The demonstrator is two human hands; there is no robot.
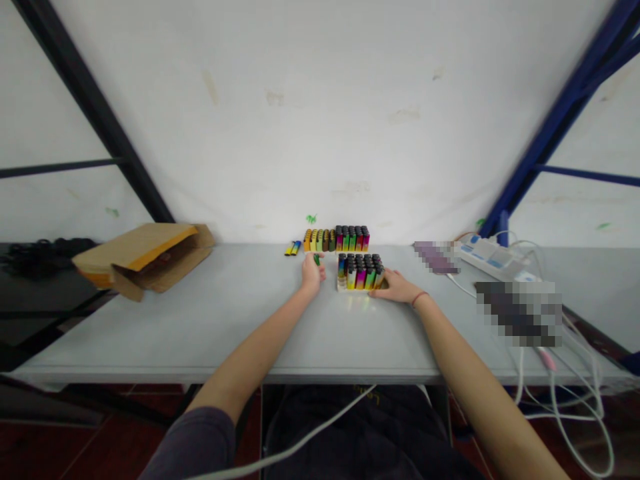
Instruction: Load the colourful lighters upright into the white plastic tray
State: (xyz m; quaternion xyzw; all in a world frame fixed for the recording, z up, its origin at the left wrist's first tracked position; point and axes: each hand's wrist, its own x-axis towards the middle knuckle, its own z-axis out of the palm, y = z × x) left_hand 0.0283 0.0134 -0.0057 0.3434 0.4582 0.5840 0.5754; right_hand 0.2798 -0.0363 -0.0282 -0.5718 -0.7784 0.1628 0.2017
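Several upright lighters with black tops [361,273] stand in rows in a pale tray [350,291] at the middle of the table. My right hand [397,287] rests against the tray's right side, its fingers touching the tray and the end lighters. Left of the tray, my left hand [313,272] is closed round a small dark green lighter [317,259]. Behind it stands a row of yellow and brown lighters [320,240], beside a group of black-topped colourful lighters [353,239]. Two yellow and blue lighters [293,248] lie on the table at their left.
An open cardboard box [145,257] lies at the left. At the right are a white power strip [495,260], white cables [553,387] and two blurred-out objects. The wall [320,120] rises behind the table [225,320], with metal frames on both sides.
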